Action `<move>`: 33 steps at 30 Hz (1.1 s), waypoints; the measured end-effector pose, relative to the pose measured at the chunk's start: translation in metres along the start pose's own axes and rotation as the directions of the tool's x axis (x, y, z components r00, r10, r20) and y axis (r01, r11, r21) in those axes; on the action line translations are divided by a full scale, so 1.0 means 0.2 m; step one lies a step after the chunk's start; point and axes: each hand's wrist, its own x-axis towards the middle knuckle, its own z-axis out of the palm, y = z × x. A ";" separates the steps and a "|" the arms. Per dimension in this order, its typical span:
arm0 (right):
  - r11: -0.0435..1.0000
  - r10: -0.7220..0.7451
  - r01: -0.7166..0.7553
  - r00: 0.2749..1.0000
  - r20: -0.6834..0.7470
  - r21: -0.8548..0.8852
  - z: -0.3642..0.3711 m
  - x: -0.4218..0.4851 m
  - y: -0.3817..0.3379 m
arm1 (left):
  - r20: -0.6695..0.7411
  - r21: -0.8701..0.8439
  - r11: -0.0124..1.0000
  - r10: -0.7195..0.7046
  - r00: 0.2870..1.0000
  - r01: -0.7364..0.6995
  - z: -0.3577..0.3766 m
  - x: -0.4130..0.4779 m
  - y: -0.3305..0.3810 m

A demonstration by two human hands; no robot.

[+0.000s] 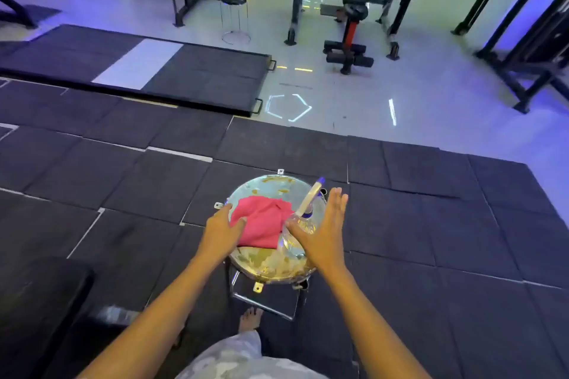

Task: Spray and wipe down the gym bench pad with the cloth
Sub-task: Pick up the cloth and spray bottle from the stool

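Note:
A pink cloth (263, 221) lies folded on a round metal stool top (271, 264) in front of me. My left hand (223, 228) rests on the cloth's left edge, fingers straight, thumb on the cloth. A clear spray bottle (303, 218) with a blue-tipped nozzle lies tilted on the stool's right side. My right hand (323, 231) is spread open beside the bottle, thumb touching its body. The black bench pad (46, 295) shows at lower left.
Dark rubber floor tiles (431, 209) surround the stool. My bare foot (251, 318) stands under it. A low black platform (184, 71) lies ahead left. Beyond, on pale floor, stand a small black stool (235, 0), a bench machine (351, 28) and racks (529, 40).

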 end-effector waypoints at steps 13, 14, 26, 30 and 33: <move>0.991 0.131 -0.124 0.980 -0.150 0.053 0.20 0.23 0.07 | 0.132 -0.166 0.853 -0.479 0.868 0.496 0.15 0.49 -0.06; 0.988 0.145 -0.135 0.978 -0.148 0.076 0.20 0.23 0.06 | 0.175 -0.227 0.808 -0.516 0.838 0.545 0.15 0.49 -0.06; 0.965 -0.099 0.064 0.987 0.128 0.254 0.14 0.03 -0.15 | 0.024 -0.728 0.619 -0.407 0.913 0.295 -0.04 0.06 -0.07; 0.941 -0.205 0.092 0.919 0.336 0.324 0.16 -0.12 -0.25 | -0.158 -0.829 0.543 -0.461 0.873 0.136 -0.20 -0.28 -0.22; 0.936 -0.270 0.100 0.817 0.509 0.336 0.25 -0.29 -0.32 | -0.248 -0.875 0.480 -0.546 0.800 0.056 -0.31 -0.60 -0.37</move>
